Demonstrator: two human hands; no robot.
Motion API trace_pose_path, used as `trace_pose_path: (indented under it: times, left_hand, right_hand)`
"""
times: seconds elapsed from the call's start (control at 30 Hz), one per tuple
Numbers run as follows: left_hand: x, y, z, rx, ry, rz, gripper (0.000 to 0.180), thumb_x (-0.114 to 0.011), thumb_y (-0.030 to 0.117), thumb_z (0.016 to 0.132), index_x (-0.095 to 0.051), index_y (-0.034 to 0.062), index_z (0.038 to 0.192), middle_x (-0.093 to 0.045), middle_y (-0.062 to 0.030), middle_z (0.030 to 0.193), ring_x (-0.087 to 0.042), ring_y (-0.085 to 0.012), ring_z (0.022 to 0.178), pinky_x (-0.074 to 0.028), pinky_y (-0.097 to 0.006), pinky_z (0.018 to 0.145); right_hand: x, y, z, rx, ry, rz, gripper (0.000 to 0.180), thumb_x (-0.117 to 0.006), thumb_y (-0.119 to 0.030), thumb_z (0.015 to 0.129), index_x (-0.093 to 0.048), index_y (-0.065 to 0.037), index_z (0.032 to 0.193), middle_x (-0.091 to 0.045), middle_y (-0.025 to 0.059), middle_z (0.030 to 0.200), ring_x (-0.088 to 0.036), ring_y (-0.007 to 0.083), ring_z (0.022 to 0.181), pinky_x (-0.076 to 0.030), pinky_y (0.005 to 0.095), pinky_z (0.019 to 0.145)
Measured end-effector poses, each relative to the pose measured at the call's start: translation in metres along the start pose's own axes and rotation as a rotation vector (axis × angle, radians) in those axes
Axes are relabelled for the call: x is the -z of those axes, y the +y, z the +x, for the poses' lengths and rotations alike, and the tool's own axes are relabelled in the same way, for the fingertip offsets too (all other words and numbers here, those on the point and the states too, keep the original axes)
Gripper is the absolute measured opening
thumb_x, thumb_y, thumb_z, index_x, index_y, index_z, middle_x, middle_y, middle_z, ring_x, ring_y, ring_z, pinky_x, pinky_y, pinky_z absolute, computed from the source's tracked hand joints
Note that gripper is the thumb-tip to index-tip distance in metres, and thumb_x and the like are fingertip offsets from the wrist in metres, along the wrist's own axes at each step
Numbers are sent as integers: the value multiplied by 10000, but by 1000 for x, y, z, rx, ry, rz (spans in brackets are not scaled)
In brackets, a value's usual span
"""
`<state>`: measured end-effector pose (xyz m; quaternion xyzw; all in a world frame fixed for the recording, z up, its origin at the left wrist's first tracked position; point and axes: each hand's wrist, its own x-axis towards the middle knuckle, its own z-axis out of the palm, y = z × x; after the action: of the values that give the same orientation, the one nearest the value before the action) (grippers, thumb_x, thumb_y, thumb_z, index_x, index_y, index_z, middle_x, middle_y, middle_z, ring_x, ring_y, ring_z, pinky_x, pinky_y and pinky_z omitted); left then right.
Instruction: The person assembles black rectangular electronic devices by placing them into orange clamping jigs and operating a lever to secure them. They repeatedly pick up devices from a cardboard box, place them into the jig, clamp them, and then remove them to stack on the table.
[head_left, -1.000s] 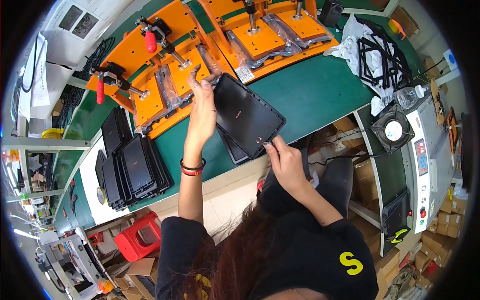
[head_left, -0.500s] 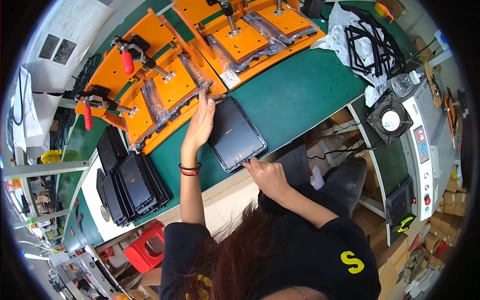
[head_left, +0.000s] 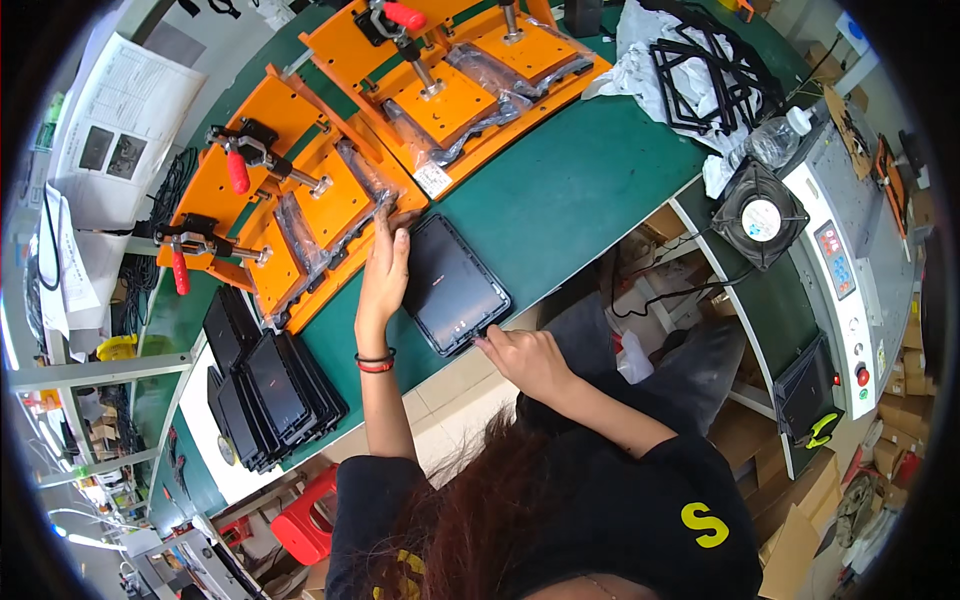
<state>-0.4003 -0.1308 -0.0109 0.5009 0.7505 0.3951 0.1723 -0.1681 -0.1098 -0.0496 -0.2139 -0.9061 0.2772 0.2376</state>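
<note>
A black rectangular tablet-like panel (head_left: 455, 283) lies flat on the green table (head_left: 570, 190), close to its near edge. My left hand (head_left: 384, 281) rests along the panel's left side, fingers stretched toward its far corner, next to the orange clamping fixture (head_left: 300, 215). My right hand (head_left: 525, 360) touches the panel's near edge with its fingertips. A red and black band sits on my left wrist.
A second orange fixture (head_left: 470, 75) with red-handled toggle clamps stands farther back. A stack of black panels (head_left: 270, 395) lies at the left. Black frames on white wrap (head_left: 700, 70), a water bottle (head_left: 775, 140), a fan (head_left: 760, 215) and a control box (head_left: 850, 260) stand at the right.
The panel has come down from a tilted, held position to lie flat on the table. Both hands followed it down and now rest at its edges.
</note>
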Motion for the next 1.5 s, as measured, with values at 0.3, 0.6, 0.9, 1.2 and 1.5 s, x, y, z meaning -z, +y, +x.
trace_pose_path:
  times: [0.3, 0.6, 0.9, 1.2, 1.5]
  left_hand:
    - [-171, 171, -26, -361, 173, -1006, 484, -412, 324, 970, -266, 8, 1306, -486, -211, 1193, -549, -300, 1003, -437, -428, 902]
    - [-347, 353, -75, -896, -548, -946, 380, -409, 161, 950, -221, -79, 1179, -499, -264, 1044, -562, -297, 875, -475, -432, 850]
    - [-443, 293, -59, -922, -204, -436, 401, -472, 186, 955, -354, -101, 1209, -452, -249, 1180, -460, -338, 1091, -346, -449, 963]
    - [-440, 297, -54, -777, -118, -329, 412, -530, 290, 933, -449, -58, 1137, -536, -193, 996, -524, -347, 909, -423, -441, 853]
    - [-427, 298, -51, -721, -233, -421, 423, -540, 235, 930, -389, -80, 1170, -492, -214, 1040, -485, -336, 942, -393, -440, 888]
  right_hand:
    - [111, 42, -38, -255, 479, 16, 92, -575, -111, 795, -556, -31, 836, -570, 153, 669, -597, 318, 631, -471, 406, 556]
    - [278, -19, -326, -931, 1122, -1065, 188, -570, 0, 674, -570, -17, 861, -515, 92, 668, -565, 271, 620, -463, 369, 545]
    - [276, -232, -586, -2575, 1229, -1218, 262, -454, -235, 900, -575, -20, 986, -646, 208, 901, -627, 385, 855, -502, 465, 722]
    - [119, -333, -823, -3059, 1636, -462, 470, -600, -370, 850, -615, 12, 1125, -596, 243, 1145, -568, 372, 1093, -456, 421, 914]
    - [218, -325, -750, -1605, 2340, -1245, 350, -445, -289, 973, -653, -8, 968, -631, 57, 670, -608, 136, 591, -470, 291, 563]
